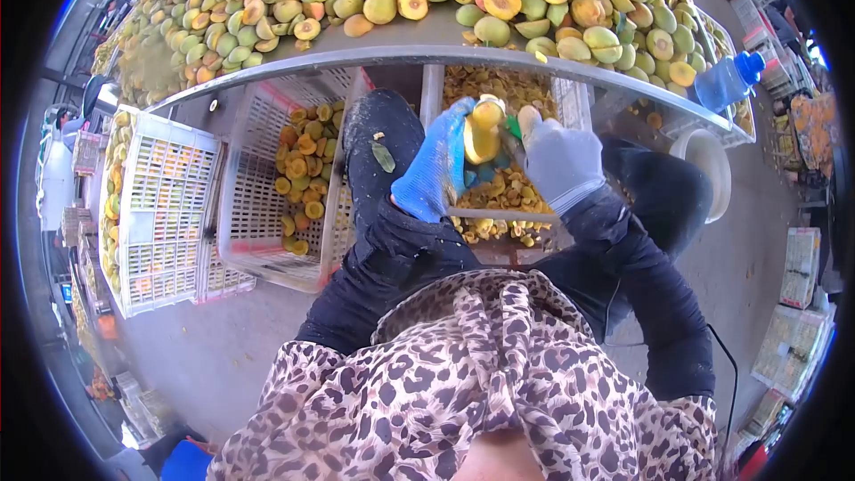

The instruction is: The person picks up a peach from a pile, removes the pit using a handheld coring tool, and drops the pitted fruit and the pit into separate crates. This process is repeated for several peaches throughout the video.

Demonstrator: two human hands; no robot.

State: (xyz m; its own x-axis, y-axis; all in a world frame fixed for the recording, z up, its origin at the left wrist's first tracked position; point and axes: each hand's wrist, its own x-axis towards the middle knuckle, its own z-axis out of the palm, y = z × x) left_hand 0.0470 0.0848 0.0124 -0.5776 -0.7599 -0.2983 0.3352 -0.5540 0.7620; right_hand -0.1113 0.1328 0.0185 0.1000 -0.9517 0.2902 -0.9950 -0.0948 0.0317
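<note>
My left hand, in a blue glove, is closed around a pale yellow piece of fruit, probably a peach, with its flesh showing. Facing it, my right hand, in a light grey glove, is closed on a small tool with a green handle. The tool's working end is too small and hidden to make out, but it lies right beside the fruit. Both hands are above a crate of yellow-orange peelings, between my knees. A leaf lies on my left thigh.
Ahead, a metal-edged table carries a heap of halved fruit. A clear bottle with a blue cap stands at its right. White crates and an open crate with fruit halves are on the left. A white bucket is by my right knee.
</note>
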